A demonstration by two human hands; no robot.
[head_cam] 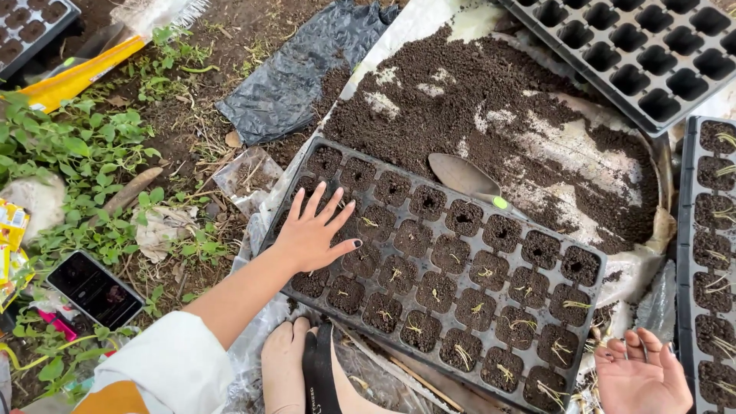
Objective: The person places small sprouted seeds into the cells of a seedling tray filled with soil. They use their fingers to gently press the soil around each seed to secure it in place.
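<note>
— Two hands in view. Where does each sit against the tray (429, 287)?

— The left hand (313, 232) lies flat on the tray's near-left corner, fingers spread, palm down on the soil-filled cells. It grips nothing. The right hand (642, 374) is just off the tray's right end, palm up, fingers loosely curled and released; nothing shows in it.

— And the tray itself?

— Black, many-celled, lying at a slant on a pale sheet (429, 23). Its cells hold dark soil, and most of the cells toward its near edge have small pale seedlings (463, 354) in them. The far row shows holes only.

— What lies beyond it?

— A heap of soil (491, 100) spreads over the sheet just past the tray's far edge. A trowel (464, 176) rests there, blade on the soil, touching the tray's far rim.

— Other trays?

— An empty one (652, 54) lies beyond the soil, well apart from the tray. A second filled one (709, 253) stands just right of the tray, with seedlings too.

— Left of the tray?

— Weeds, a black bag (307, 69), and a phone (93, 290) on the ground, well apart. A bare foot in a sandal (295, 364) sits against the tray's near edge.
</note>
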